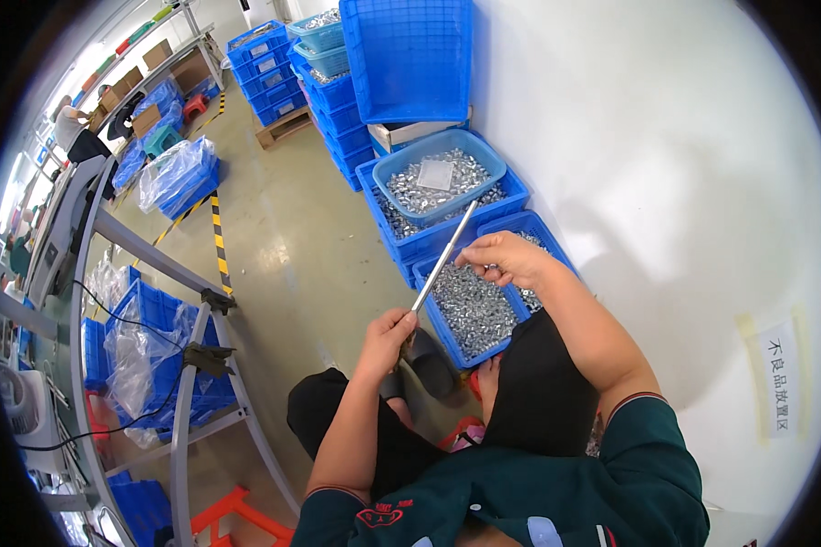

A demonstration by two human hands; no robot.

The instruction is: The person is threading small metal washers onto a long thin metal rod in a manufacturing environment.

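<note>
A thin, straight metal rod (445, 253) slants up and away from my left hand (389, 337), whose fingers are wrapped round its lower end. To the right of the rod, my right hand (509, 259) has its fingers curled into a pinch. Whatever may be between those fingertips is too small to make out. Below both hands, blue bins (440, 321) hold many small shiny metal parts (472, 308). Farther off, a light-blue basket (394, 162) of similar parts sits on a larger blue crate (518, 193), with a clear square piece (435, 174) lying on the parts.
Blue crates (269, 77) stand stacked at the back, and an empty blue crate (409, 64) leans upright. A grey metal frame (181, 410) is on my left beside plastic-lined bins (160, 351). A white wall (666, 137) borders my right. One person (68, 128) works far left.
</note>
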